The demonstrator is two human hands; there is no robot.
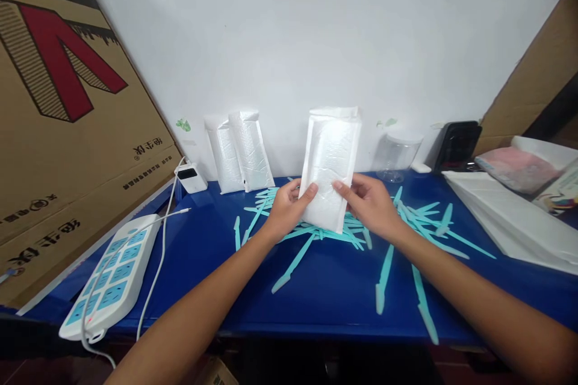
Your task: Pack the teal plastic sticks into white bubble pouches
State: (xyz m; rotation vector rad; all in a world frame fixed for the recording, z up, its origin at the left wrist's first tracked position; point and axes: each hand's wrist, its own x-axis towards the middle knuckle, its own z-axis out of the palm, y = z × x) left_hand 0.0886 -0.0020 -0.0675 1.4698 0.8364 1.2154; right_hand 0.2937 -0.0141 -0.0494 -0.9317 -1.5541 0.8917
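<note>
Between my two hands a white bubble mailer (329, 159) is held upright above the table. My left hand (289, 207) grips its left edge, thumb on the front face. My right hand (370, 201) pinches the right edge the same way; the fingers behind the mailer are mostly hidden. Under and around the hands lies a loose pile of turquoise razors (298, 258) with pale capped ends, partly covered by the mailer and my right arm. Two more padded mailers (251, 150) lean against the wall at the left.
On the blue table (198, 264) are a white power strip (120, 274) with cables and a small white device (192, 177). A clear jar (397, 156), a black tray (457, 143) and stacked white mailers (510, 216) stand at the right. A large cardboard box (67, 150) borders the left.
</note>
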